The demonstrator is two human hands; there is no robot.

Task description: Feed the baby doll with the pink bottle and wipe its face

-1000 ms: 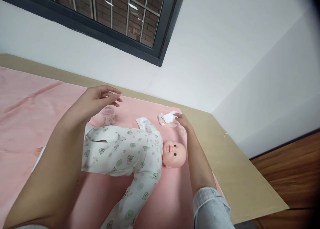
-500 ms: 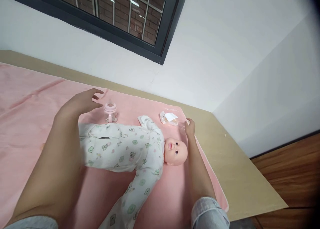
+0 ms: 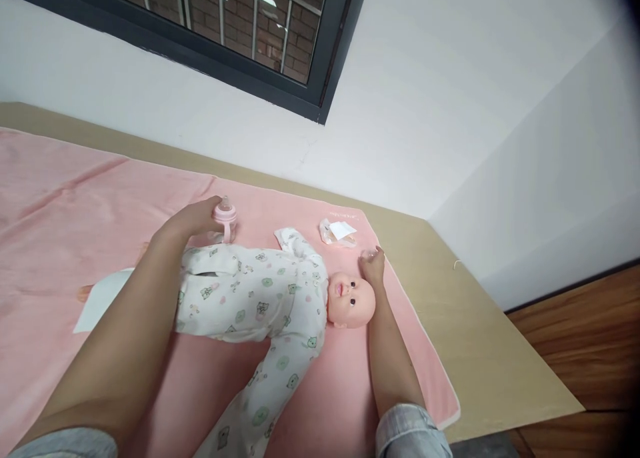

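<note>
My left hand (image 3: 199, 218) is closed around a baby bottle (image 3: 227, 222) with a pink collar, pink handle and clear teat; the bottle is upright. In my right hand (image 3: 373, 269), past the doll's head, is a small clear cap (image 3: 369, 253), partly hidden by the fingers. Between my arms lies a baby doll (image 3: 351, 301) on its back, its bald head to the right. It wears a white sleepsuit (image 3: 250, 291) with a green and pink print. My left forearm covers part of its legs.
A pink blanket (image 3: 320, 405) covers much of the tan table (image 3: 450, 325). On it, near the far edge, lies a small clear packet (image 3: 337, 232) with a white label. A white sheet (image 3: 103, 299) shows beside my left forearm. Behind are a white wall and a dark-framed window (image 3: 320, 101).
My left hand has moved right and closed on the baby bottle, which stood free before. My right hand has drawn slightly back and left, with the clear cap now showing in its fingers.
</note>
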